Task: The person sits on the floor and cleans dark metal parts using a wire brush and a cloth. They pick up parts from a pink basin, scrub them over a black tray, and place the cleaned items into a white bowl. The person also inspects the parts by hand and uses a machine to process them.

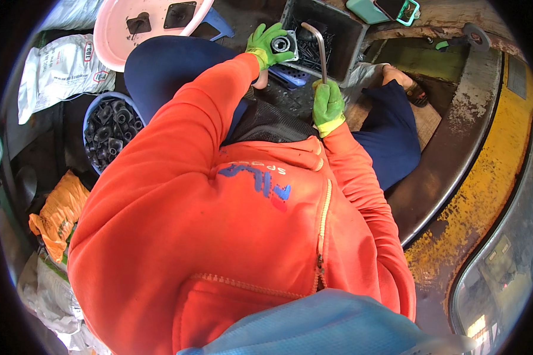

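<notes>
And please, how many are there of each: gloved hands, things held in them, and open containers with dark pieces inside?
Gloved hands: 2 (left hand, right hand)
Held things: 2 (ringed metal part, bent metal rod)
Containers: 3 (pink basin, blue tub, dark rectangular bin)
Total: 7

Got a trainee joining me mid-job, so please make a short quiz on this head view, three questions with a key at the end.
1. What does the right hand hold?
2. True or false: the left hand is bare.
3. Fill in: the blue basket of black parts shows in the picture's ___ half.

Key:
1. A bent metal rod.
2. False; it wears a green glove and holds a part with a round opening.
3. Left.
</notes>
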Tool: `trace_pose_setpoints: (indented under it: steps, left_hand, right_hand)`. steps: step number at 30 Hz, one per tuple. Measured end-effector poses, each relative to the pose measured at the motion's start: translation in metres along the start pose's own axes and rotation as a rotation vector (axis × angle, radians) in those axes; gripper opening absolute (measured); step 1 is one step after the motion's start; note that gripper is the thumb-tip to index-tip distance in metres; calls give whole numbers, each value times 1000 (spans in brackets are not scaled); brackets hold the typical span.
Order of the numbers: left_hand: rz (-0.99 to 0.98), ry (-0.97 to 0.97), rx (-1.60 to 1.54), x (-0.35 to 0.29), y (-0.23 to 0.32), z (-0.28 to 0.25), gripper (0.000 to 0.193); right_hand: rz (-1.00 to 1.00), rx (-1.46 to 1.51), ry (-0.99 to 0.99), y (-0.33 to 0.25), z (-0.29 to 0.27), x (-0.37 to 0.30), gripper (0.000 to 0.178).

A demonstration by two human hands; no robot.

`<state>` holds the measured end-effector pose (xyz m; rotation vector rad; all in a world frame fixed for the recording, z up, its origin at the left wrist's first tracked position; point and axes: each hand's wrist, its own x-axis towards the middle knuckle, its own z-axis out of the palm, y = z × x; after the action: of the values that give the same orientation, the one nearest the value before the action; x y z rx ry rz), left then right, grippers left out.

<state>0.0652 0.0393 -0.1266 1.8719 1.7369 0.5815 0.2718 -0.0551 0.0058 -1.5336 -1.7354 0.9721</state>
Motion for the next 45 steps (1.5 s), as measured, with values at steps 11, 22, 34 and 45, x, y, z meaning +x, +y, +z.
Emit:
trace_pose_setpoints:
  steps: [11,22,34,45]
  left_hand:
    - [-32,-31,-116,4,-7,6,85]
    - [147,66,-74,5,-1,-2,75]
    - [0,-38,-42,2,7,-12,78]
    - [92,-7,-57,6,-3,2,75]
  right_hand:
    - [188,-194,-193,18,13,14,35]
    - [216,-513,-291,29,17,16,33]
    - [83,-364,-172,11,4,16,24]
    - [-42,-362,-107,5,-5,13,33]
